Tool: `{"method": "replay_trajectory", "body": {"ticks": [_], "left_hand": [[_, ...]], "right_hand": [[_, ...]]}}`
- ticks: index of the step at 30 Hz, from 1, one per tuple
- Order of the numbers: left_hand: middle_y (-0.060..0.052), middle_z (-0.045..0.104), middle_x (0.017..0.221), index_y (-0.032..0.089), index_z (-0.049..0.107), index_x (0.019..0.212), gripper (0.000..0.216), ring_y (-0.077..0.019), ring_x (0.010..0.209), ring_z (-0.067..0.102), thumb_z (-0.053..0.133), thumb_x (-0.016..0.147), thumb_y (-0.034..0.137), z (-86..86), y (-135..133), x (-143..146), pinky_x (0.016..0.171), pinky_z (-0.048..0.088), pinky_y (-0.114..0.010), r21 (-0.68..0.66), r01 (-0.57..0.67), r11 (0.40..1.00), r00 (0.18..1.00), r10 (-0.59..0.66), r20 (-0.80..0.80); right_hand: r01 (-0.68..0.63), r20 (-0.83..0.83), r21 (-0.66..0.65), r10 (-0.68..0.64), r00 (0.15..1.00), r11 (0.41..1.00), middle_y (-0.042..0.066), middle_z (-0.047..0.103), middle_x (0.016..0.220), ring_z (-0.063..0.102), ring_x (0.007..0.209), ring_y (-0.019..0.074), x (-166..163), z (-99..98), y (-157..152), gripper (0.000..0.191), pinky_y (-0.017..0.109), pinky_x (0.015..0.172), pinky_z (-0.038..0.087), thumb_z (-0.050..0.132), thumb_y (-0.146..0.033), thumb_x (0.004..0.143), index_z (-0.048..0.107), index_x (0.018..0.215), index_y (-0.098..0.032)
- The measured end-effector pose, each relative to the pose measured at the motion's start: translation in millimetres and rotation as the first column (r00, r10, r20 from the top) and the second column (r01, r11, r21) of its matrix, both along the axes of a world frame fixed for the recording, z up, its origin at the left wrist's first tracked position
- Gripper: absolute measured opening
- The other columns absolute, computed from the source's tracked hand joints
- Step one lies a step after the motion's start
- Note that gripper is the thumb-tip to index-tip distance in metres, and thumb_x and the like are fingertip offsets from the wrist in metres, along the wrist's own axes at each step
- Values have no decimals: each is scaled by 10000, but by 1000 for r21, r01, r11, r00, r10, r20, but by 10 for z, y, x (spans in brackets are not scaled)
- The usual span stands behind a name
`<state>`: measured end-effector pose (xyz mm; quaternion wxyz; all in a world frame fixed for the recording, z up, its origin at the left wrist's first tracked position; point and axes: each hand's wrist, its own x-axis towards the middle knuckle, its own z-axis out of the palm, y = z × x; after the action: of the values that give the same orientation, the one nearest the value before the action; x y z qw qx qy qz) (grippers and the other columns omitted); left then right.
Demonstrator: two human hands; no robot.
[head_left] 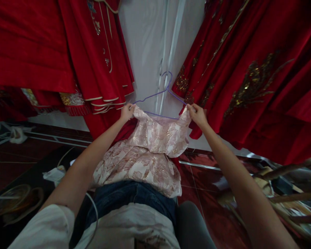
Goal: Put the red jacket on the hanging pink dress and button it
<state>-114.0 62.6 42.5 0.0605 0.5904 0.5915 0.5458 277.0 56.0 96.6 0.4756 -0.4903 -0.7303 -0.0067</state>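
A pale pink dress [158, 138] with a shiny gold pattern hangs from a thin purple hanger [168, 86] in front of me. Its skirt drapes over my lap. My left hand [128, 112] pinches the shoulder strap at the left end of the hanger. At the other end, my right hand [197, 114] grips the opposite strap between thumb and fingers. The hanger's hook points up, with nothing seen hung on it. Whether the fingers also hold the hanger's tips is hard to make out.
Red embroidered garments [101, 62] hang on the left, and more red garments with gold sequins [254, 86] on the right. A pale wall [145, 41] stands behind. At lower left lies a clear round container [12, 204]; a wooden rack [287, 193] with assorted items is at lower right.
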Motion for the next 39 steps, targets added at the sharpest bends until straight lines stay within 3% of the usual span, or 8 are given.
{"method": "replay_trajectory", "body": {"ticks": [5, 13, 19, 29, 35, 39], "left_hand": [[-41, 656, 761, 141, 613, 790, 139, -155, 705, 590, 505, 828, 220, -223, 55, -396, 715, 465, -256, -123, 85, 989, 986, -66, 152], [-44, 685, 829, 146, 630, 753, 121, -167, 823, 625, 523, 777, 197, -329, 48, -505, 834, 477, -283, -121, 126, 985, 977, -102, 187], [-45, 690, 850, 157, 634, 773, 137, -178, 858, 621, 549, 802, 260, -328, -22, -527, 845, 477, -279, -104, 132, 986, 972, -108, 209], [-57, 697, 867, 138, 648, 829, 191, -163, 821, 629, 471, 826, 211, -264, 4, -544, 833, 476, -270, -72, 109, 991, 983, -97, 158], [-63, 688, 747, 133, 658, 728, 136, -166, 724, 621, 526, 734, 161, -101, 145, -569, 758, 486, -279, -212, 35, 977, 997, -18, 80], [-67, 667, 659, 126, 662, 645, 39, -181, 684, 612, 630, 623, 134, -89, 156, -594, 725, 476, -282, -260, 0, 966, 997, 19, 74]], "right_hand": [[-7, 11, -40, 7, 1000, 999, 1, 472, 529, 476, 590, 164, 58, 17, 128, 566, 273, 588, 359, 337, -715, 846, 457, 601, -219], [17, 40, -30, -15, 999, 999, -4, 508, 575, 504, 625, 163, 92, 14, 177, 554, 271, 650, 362, 365, -693, 851, 487, 613, -208], [45, 65, -32, -42, 997, 999, -8, 500, 560, 495, 618, 160, 97, 22, 173, 518, 269, 650, 361, 397, -653, 861, 497, 615, -208], [33, 66, -40, -30, 997, 999, -12, 528, 573, 510, 620, 151, 90, 62, 122, 496, 263, 657, 363, 416, -619, 867, 505, 614, -202], [18, 56, -34, -16, 998, 999, 2, 536, 569, 532, 642, 171, 112, 38, 151, 518, 272, 651, 388, 397, -657, 858, 504, 619, -210], [16, 56, -36, -14, 998, 999, 19, 532, 561, 544, 674, 197, 108, 41, 146, 532, 287, 651, 395, 378, -682, 855, 512, 633, -217]]}}
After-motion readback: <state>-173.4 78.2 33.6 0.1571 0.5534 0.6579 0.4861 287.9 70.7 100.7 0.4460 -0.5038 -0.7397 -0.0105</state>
